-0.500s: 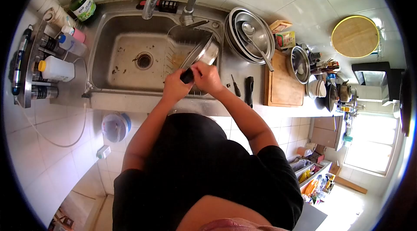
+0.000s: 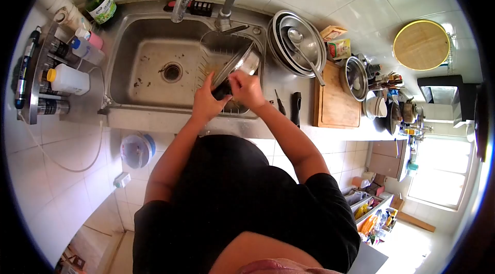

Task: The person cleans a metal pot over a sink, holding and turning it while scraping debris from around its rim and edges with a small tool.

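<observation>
A shiny metal pan (image 2: 246, 61) stands tilted on edge over the wire rack (image 2: 206, 63) in the right part of the sink. A short black fitting (image 2: 221, 90) is on its near side. My left hand (image 2: 207, 100) curves round this fitting, fingers up along the pan and thumb below. Close beside it, my right hand (image 2: 246, 90) is closed in a pinch at the pan's near side; whatever its fingertips hold is hidden. On the counter to the right lie a thin screwdriver (image 2: 280, 103) and a loose black handle (image 2: 296, 109).
The faucet (image 2: 227, 3) arches over the steel sink (image 2: 149, 100). Stacked metal bowls (image 2: 313, 31) with a ladle stand to the right, beside a wooden cutting board (image 2: 330, 100). Bottles (image 2: 69, 80) line a shelf at left. A bucket (image 2: 138, 150) hangs below the counter.
My left fingers have loosened from around the black fitting and spread along the pan. My right hand has turned slightly and drawn a little away from the left. The pan is nearly still.
</observation>
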### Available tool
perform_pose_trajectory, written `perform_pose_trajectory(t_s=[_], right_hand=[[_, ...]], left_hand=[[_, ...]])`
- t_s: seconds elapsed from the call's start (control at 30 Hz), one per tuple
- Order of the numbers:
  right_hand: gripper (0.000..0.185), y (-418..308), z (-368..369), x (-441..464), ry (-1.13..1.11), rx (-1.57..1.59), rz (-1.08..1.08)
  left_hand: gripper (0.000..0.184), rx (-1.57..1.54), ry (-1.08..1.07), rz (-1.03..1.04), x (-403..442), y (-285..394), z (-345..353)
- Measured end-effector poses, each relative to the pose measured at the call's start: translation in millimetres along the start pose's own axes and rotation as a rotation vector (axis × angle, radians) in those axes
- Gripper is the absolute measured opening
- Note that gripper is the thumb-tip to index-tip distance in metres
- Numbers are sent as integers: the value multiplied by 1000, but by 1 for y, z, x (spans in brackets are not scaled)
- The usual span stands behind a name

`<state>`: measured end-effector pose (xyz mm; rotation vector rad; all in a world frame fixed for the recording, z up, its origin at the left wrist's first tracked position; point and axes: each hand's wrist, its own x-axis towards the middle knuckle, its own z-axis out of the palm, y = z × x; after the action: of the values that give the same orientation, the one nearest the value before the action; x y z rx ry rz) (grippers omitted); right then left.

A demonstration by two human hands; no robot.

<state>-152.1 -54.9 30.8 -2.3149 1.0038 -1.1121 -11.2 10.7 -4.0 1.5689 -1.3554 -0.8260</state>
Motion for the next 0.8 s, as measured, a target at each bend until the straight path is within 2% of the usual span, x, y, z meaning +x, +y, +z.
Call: perform_pose_trajectory(t_s=[0.03, 0.17, 0.37, 0.47, 0.5, 0.6, 0.67, 0.73, 0.77, 0.8], right_hand=[[5, -3, -1, -4, -101, 15, -9], [6, -3, -6, 11, 14, -36, 63], [5, 6, -12, 14, -101, -26, -92], [5, 12, -20, 21, 12, 5, 294], [6, 23, -20, 27, 195, -9, 217], [6, 39, -14, 27, 172, 178, 476], [5, 38, -8, 25, 136, 157, 443], [5, 24, -2, 20, 48, 124, 384], [5, 16, 3, 17, 46, 96, 144], [5, 15, 4, 18, 54, 49, 139]], left_hand=[[83, -30, -23, -36, 0, 3, -2], [85, 31, -9, -41, 2, 3, -2], [88, -58, -26, -35, -1, -2, -3], [80, -127, 2, -39, 1, 0, -4], [73, -139, -7, -38, 1, 4, -7], [53, -145, -55, -42, 1, 8, -15], [41, -117, -88, -52, 4, 1, -13], [37, -124, -61, -36, 6, 5, -16], [35, -127, -47, -29, 7, 7, -17], [35, -132, -45, -32, 8, 7, -17]])
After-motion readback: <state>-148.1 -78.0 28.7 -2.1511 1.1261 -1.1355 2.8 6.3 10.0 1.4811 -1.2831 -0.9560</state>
